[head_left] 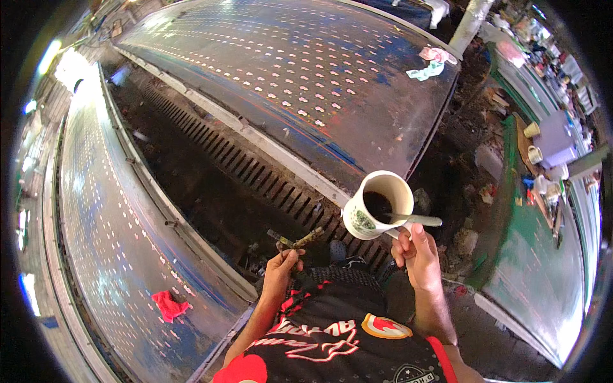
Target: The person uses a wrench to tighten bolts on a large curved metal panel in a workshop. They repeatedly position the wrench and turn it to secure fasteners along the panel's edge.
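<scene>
Currently: pale mug point(365, 225), handle-held by right hand point(421, 258) (spoon point(424, 221) jutting rightward past the rim); left hand point(280, 273) pinching dark V-shaped piece point(310, 238).

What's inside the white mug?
Inside the white mug, held by the right hand, are dark liquid and a metal utensil, its handle sticking out past the rim. The liquid covers the mug's bottom; the utensil's lower end can't be seen.
</scene>
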{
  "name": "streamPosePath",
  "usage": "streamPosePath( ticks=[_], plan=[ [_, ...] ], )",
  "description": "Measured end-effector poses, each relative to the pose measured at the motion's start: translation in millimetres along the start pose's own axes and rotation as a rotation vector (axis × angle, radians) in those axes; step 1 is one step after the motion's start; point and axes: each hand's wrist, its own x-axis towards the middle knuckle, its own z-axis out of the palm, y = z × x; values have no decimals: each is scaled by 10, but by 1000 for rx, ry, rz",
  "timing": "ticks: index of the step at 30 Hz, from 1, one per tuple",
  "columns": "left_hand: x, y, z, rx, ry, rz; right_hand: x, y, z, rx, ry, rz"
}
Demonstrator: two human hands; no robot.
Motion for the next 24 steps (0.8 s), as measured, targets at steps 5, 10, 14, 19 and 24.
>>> streamPosePath(
  ticks=[5,10,14,19,24],
  plan=[
    [-21,-46,-108,40,-58,-44,-369,255,80,130,225,-29],
    [62,-159,-40,99,-157,-63,-501,367,-71,286,360,-63],
    [-2,-210,76,83,-129,-81,-161,506,-484,198,294,-135],
    [34,-193,365,38,-62,-160,565,415,-941,1,427,-167],
    [280,-133,932,-78,105,-41,1534,322,-1491,-48,411,-245]
  ],
)
